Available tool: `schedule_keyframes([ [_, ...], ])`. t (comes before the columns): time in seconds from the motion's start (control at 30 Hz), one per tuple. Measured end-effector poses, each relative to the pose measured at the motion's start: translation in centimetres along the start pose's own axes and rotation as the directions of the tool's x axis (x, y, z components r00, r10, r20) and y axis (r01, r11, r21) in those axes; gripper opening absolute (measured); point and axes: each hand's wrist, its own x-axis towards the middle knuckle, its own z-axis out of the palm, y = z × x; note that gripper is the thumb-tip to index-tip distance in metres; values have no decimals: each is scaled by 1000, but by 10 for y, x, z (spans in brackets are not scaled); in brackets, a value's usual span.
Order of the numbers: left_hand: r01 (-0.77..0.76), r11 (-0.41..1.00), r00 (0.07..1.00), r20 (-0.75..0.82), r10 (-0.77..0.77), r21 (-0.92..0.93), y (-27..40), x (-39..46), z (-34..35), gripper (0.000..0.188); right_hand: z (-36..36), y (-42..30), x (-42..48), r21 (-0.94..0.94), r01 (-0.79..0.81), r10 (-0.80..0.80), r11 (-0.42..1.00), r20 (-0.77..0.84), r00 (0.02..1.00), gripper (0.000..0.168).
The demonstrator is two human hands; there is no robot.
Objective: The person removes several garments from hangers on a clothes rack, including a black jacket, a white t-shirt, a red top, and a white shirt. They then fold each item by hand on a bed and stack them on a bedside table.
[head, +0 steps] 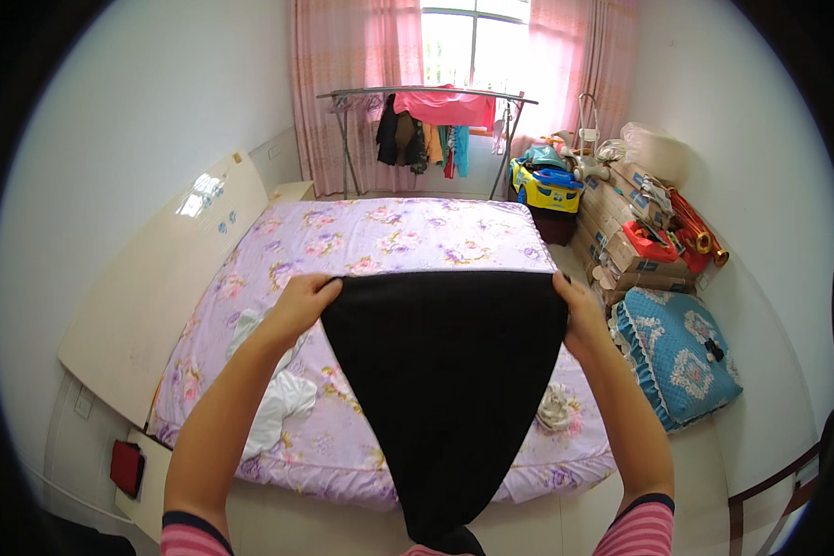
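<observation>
A piece of black cloth (445,361), probably a garment, is stretched wide between my two hands over the near part of the bed. My left hand (313,295) pinches its upper left corner, and my right hand (578,309) grips the upper right corner. The top edge runs nearly straight from one hand to the other, while the cloth narrows downward towards me. White fabric (278,410) lies crumpled on the bed, left of the black cloth and partly hidden by my left forearm. To the right rests a small beige bundle of cloth (554,407).
A floral sheet (403,233) covers the bed, with a pale headboard (174,278) at left. Beyond stands a drying rack (427,90) hung with clothes. Stacked cardboard boxes (608,215), a yellow-blue toy car (545,187) and a blue quilted cushion (681,358) line the right side.
</observation>
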Motion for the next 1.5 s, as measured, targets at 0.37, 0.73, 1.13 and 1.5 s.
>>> schedule_keyframes([
  [0.37,-175,867,984,-51,171,-467,79,305,125,20,-100,-114,224,-110,191,-206,976,-158,966,29],
  [0.73,-268,963,956,131,263,28,-121,243,236,26,-201,101,173,-334,-17,-71,943,-248,966,28],
  [1.13,281,957,886,365,-288,72,-452,-103,343,15,-209,492,-155,-291,-661,418,692,-584,695,18],
  [1.5,694,714,498,653,-571,95,-475,-183,276,20,-164,492,-229,-68,-835,661,546,-577,479,28],
])
